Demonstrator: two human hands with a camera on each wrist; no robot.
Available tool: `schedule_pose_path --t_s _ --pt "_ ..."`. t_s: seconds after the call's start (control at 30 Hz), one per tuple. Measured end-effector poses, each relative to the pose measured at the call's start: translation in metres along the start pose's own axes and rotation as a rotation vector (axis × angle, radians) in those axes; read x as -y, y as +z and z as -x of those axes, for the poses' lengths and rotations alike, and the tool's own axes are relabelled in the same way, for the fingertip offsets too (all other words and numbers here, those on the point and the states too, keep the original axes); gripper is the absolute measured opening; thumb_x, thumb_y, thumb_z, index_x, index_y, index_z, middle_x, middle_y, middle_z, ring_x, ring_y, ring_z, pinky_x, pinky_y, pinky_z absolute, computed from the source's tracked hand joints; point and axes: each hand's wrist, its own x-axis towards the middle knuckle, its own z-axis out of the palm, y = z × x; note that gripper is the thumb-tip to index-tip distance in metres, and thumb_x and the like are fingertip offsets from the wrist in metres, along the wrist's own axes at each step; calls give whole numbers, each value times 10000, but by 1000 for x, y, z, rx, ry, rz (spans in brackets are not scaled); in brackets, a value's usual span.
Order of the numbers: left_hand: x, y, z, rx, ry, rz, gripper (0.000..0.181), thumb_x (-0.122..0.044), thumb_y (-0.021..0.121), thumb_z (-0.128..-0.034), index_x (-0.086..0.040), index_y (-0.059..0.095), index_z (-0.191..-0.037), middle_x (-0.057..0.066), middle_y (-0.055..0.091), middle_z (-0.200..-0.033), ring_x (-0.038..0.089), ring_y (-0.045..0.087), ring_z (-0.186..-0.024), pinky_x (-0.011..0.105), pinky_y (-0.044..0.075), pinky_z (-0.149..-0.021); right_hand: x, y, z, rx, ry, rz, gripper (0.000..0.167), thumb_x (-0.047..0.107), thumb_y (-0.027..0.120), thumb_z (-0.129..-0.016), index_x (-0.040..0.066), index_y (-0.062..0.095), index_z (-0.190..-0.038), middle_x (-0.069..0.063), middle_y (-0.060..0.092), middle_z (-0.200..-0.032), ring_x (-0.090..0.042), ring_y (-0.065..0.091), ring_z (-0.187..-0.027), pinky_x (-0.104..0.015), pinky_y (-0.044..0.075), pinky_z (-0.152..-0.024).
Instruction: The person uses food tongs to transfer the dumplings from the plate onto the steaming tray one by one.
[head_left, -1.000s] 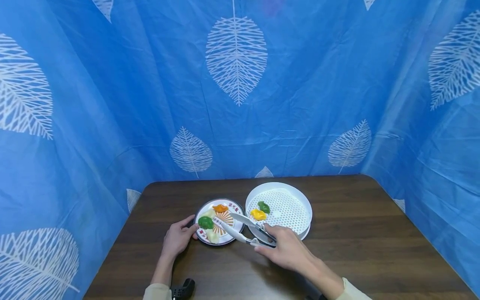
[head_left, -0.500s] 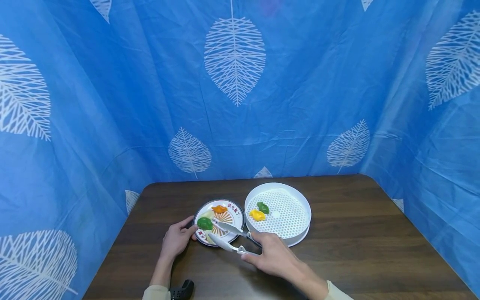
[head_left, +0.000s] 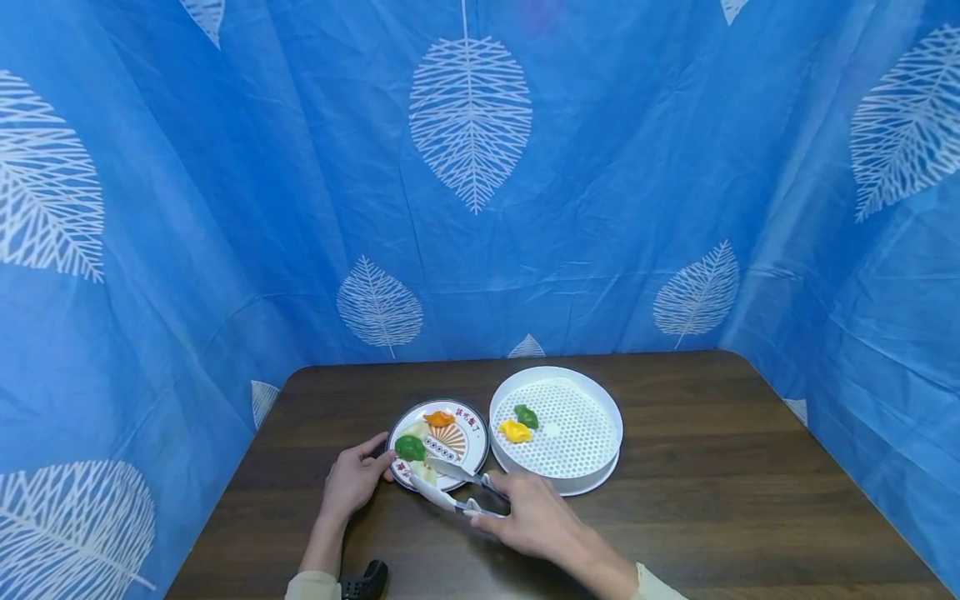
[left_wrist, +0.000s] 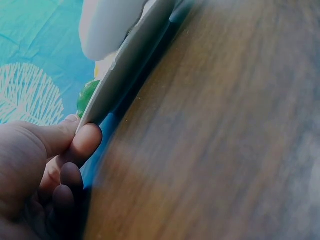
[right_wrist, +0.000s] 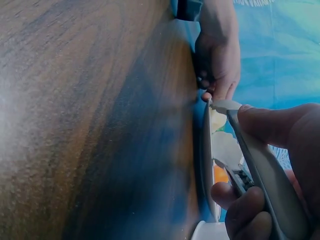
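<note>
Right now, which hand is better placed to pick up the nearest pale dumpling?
Probably the right hand: it holds the tongs, tips beside that pale dumpling; the left hand grips the plate.

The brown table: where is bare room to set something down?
Most room is on the table right of the white tray, up to the right edge. Another patch lies left of the left hand. Crowded: the plate and tray sit close together, and the right hand holds tongs over the plate's near edge.

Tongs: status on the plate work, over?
Right hand holds tongs, tips either side of a pale piece. Left hand pinches plate at rim. Green piece lies close beside, possibly crowding the tips.
</note>
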Motion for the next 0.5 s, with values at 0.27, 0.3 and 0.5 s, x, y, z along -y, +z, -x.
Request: schedule_pose_path --t_s 0.27,0.3,0.5 --pt "0 0 -1 0 4 5 541 -386 639 -1005 -206 546 -1506 -25 687 -650 147 433 -499 339 334 -630 -1 0 2 -7 -31 -6 396 466 807 -852 176 757 -1118 76 633 -786 -40 479 -668 -229 387 -572" --pt "0 0 -1 0 3 4 540 -388 638 -1005 -208 546 -1506 -24 686 -651 147 431 -500 338 333 -632 -1 0 2 -6 -31 -6 380 463 805 -855 181 756 -1104 81 621 -776 -39 475 -665 -226 383 -570" --pt "1 0 1 -3 4 0 538 -403 641 -1003 -215 554 -1500 -18 676 -645 144 422 -495 325 335 -617 -4 -1 4 -8 -45 -12 270 448 800 -863 212 712 -961 73 548 -687 -33 440 -628 -215 344 -532"
